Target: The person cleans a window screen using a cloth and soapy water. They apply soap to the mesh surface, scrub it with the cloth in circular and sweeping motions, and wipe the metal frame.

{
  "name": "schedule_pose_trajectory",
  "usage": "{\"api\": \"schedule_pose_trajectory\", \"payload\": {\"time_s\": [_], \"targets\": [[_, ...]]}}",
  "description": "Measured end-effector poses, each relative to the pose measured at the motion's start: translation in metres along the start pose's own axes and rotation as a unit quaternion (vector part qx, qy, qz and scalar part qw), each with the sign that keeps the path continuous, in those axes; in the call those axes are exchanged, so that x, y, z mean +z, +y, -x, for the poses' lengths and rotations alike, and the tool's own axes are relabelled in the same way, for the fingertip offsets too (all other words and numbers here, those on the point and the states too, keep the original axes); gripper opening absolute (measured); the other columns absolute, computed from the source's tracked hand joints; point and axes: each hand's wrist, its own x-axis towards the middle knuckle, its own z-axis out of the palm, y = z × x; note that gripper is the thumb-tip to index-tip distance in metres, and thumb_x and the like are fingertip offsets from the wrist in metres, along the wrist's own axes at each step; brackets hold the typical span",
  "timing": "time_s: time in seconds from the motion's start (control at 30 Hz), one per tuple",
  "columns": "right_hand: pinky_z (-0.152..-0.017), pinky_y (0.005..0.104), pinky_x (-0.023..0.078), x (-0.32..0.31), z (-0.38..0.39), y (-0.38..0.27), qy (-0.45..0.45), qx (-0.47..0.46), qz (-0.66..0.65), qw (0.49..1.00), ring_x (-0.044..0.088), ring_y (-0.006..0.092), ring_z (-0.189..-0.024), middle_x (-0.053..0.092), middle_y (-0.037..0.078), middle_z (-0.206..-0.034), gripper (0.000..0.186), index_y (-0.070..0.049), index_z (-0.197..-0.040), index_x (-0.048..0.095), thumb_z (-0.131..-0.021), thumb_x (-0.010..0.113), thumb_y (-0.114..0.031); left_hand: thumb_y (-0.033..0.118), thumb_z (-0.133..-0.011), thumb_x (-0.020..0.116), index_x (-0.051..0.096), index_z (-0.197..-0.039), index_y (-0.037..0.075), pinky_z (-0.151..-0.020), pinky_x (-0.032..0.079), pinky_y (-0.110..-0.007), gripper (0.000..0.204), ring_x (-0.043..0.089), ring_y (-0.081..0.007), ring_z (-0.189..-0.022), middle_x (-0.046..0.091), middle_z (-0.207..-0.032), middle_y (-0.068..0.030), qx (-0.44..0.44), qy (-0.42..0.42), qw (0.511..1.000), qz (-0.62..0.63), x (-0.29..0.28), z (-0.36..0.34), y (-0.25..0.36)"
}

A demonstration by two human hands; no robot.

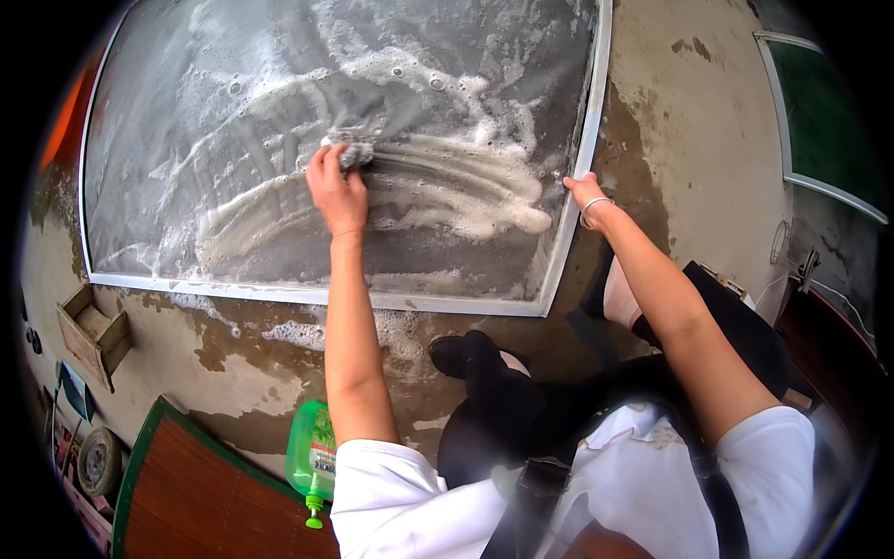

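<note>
1. One framed window screen lies flat on the wet concrete floor; its grey mesh is streaked with arcs of white soap foam and small bubbles, and a pale metal frame runs round it.
2. I see my left hand pressed on the mesh near the middle, grip clenched on a small grey scrubbing pad that looks coarse and wadded.
3. I see my right hand resting on the frame's right edge, fingers curled over the rail; a thin bangle circles the wrist.
4. Near my left elbow a green plastic detergent bottle lies on the floor, beside a brown slatted panel with green edging.
5. At far left sits a small wooden box.
</note>
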Motion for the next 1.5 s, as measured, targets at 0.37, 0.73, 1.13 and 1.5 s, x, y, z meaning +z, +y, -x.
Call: {"api": "schedule_pose_trajectory", "payload": {"time_s": [0.37, 0.73, 1.13, 1.5], "targets": [[-0.109, 0.0449, 0.020, -0.005, 0.000, -0.004, -0.027, 0.007, -0.112, 0.993, 0.026, 0.0307, -0.135, 0.025, 0.019, -0.147, 0.074, 0.000, -0.139, 0.020, -0.091, 0.047, -0.048, -0.001, -0.067, 0.062, 0.061, -0.101, 0.014, -0.084, 0.043, -0.040, 0.038, 0.051, -0.0312, -0.097, 0.055, -0.106, -0.0098, -0.006, 0.040, 0.999, 0.003, 0.032, -0.012, 0.016], [-0.109, 0.0477, 0.016, -0.003, -0.018, 0.008, -0.065, 0.018, -0.169, 0.983, 0.029, 0.0273, -0.134, 0.032, 0.013, -0.145, 0.076, -0.002, -0.142, 0.025, -0.090, 0.043, -0.055, 0.000, -0.065, 0.063, 0.060, -0.095, 0.011, -0.081, 0.046, -0.038, 0.032, 0.053, -0.0267, -0.096, 0.055, -0.104, -0.0063, 0.163, -0.310, 0.910, 0.221, 0.087, 0.133, 0.162], [-0.108, 0.0451, 0.020, -0.011, -0.006, -0.005, -0.118, 0.026, -0.183, 0.976, 0.029, 0.0277, -0.134, 0.033, 0.014, -0.144, 0.074, -0.002, -0.141, 0.027, -0.090, 0.046, -0.052, 0.002, -0.065, 0.067, 0.061, -0.103, 0.014, -0.083, 0.046, -0.039, 0.040, 0.052, -0.0298, -0.099, 0.053, -0.106, -0.0097, 0.094, -0.308, 0.900, 0.292, 0.076, 0.126, 0.193], [-0.099, 0.0415, 0.030, -0.026, -0.038, 0.019, -0.124, 0.005, -0.134, 0.983, 0.034, 0.0216, -0.126, 0.036, 0.006, -0.139, 0.059, -0.011, -0.136, 0.031, -0.092, 0.044, -0.047, 0.010, -0.068, 0.064, 0.063, -0.088, 0.009, -0.074, 0.047, -0.039, 0.020, 0.055, -0.0282, -0.088, 0.048, -0.090, -0.0099, 0.204, -0.489, 0.823, 0.203, 0.046, 0.227, 0.172]]}}
